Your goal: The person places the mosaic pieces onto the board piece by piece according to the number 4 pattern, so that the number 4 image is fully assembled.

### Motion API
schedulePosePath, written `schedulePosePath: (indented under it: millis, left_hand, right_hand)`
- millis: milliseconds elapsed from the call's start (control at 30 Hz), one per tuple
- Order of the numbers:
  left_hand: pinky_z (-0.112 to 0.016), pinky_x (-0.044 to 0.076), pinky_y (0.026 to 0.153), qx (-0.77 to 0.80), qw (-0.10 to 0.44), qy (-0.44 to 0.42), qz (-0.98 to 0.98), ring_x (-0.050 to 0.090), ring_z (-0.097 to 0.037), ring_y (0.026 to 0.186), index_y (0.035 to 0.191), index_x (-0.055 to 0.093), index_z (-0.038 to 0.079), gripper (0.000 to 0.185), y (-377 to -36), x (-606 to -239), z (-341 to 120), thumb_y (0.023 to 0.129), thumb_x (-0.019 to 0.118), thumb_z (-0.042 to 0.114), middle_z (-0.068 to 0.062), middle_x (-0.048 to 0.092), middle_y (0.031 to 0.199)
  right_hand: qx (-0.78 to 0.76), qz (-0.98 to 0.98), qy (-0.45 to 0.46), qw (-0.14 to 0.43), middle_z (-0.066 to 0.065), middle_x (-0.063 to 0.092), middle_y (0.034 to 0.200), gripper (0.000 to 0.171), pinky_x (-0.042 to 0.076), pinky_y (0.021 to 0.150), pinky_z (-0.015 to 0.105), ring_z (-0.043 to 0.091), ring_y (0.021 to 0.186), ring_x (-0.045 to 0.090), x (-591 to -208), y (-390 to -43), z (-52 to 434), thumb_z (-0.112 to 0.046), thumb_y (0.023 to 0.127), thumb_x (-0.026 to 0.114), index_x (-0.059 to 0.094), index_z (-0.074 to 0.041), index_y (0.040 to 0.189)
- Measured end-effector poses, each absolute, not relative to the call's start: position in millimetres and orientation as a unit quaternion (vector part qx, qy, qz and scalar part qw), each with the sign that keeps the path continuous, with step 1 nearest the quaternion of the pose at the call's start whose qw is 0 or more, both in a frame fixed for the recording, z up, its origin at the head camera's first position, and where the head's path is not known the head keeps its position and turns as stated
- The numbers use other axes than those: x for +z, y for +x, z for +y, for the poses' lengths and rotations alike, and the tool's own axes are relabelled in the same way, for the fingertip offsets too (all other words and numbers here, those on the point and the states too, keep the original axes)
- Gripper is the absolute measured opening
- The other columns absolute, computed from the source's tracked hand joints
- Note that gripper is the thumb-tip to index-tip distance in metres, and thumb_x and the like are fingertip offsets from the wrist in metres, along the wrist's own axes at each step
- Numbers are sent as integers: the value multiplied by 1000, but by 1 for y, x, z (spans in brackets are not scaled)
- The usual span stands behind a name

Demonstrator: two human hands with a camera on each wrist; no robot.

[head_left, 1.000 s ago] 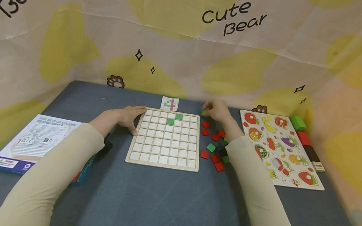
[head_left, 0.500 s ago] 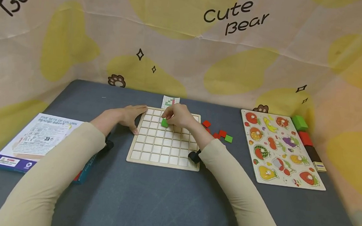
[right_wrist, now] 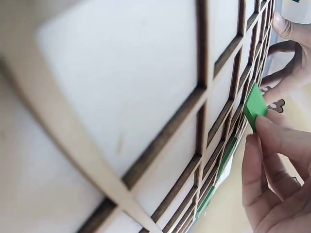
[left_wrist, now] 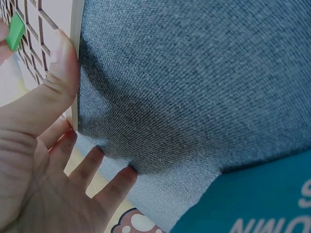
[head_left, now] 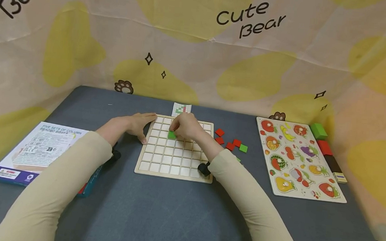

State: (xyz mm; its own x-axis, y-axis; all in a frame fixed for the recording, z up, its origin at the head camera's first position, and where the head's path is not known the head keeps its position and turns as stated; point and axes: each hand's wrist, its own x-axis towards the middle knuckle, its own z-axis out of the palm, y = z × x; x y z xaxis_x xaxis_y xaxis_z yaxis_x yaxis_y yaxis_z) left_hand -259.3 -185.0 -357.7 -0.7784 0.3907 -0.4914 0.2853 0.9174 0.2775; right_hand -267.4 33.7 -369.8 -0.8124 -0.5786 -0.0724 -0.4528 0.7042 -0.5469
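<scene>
A wooden grid board [head_left: 166, 159] with white cells lies on the dark table. My right hand [head_left: 187, 127] is over its upper part, pinching a green square tile [right_wrist: 254, 108] between thumb and fingertips. In the right wrist view the tile stands tilted close over the grid, and two green tiles [right_wrist: 227, 158] sit in cells farther along. My left hand [head_left: 134, 125] rests at the board's upper left edge. Its thumb [left_wrist: 62, 63] lies on the rim, one fingertip touches near the corner, and the other fingers are spread. A small pattern card [head_left: 182, 108] lies behind the board, partly hidden.
Several red tiles [head_left: 219, 132] and green tiles [head_left: 243, 148] lie right of the board, partly behind my right arm. A fruit puzzle board [head_left: 299, 159] is farther right, with coloured blocks [head_left: 325, 147] along its side. A box [head_left: 41, 150] lies at left under a printed sheet.
My right hand has moved left from beside the loose tiles to over the board, carrying a green tile, then slightly nearer and left. My left hand has stayed at the edge.
</scene>
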Motion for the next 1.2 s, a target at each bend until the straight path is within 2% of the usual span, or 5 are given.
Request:
schedulePosePath:
  millis: [300, 567, 667, 867, 1200]
  left_hand:
    - [-70, 19, 119, 96, 280, 179, 938, 6, -53, 151, 160, 10, 5, 107, -259, -359, -185, 82, 81, 24, -18, 0, 168]
    - [-71, 20, 118, 95, 277, 182, 939, 6, -54, 150, 160, 11, 5, 106, -256, -358, -184, 82, 81, 23, -19, 2, 168]
    - [-71, 21, 119, 94, 275, 181, 940, 6, -54, 150, 160, 11, 5, 107, -256, -358, -184, 82, 81, 23, -19, 2, 168]
    - [-72, 20, 118, 98, 272, 183, 940, 6, -54, 150, 160, 11, 5, 108, -256, -356, -185, 81, 82, 23, -19, 2, 168]
    - [-72, 21, 118, 95, 276, 184, 938, 6, -55, 150, 160, 10, 5, 107, -256, -357, -184, 82, 81, 22, -19, 1, 168]
  right_hand:
    - [-239, 915, -291, 142, 6, 77, 99, 39, 44, 63, 20, 20, 90, 67, -367, -265, 41, 8, 81, 61, 79, -16, 106]
    - [-269, 905, -299, 136, 11, 75, 109, 23, 58, 84, 36, 26, 102, 68, -354, -281, 101, -2, 88, 68, 78, -10, 108]
    - [-284, 903, -291, 142, 15, 75, 107, 18, 59, 84, 38, 28, 100, 69, -351, -288, 133, -1, 88, 69, 77, -5, 104]
    - [-283, 898, -276, 192, 21, 73, 101, 15, 58, 79, 32, 27, 92, 71, -345, -292, 196, 4, 85, 70, 71, 3, 99]
    - [-267, 892, -199, 305, 12, 64, 93, 29, 53, 71, 26, 16, 81, 58, -344, -282, 252, -4, 82, 77, 60, 5, 103]
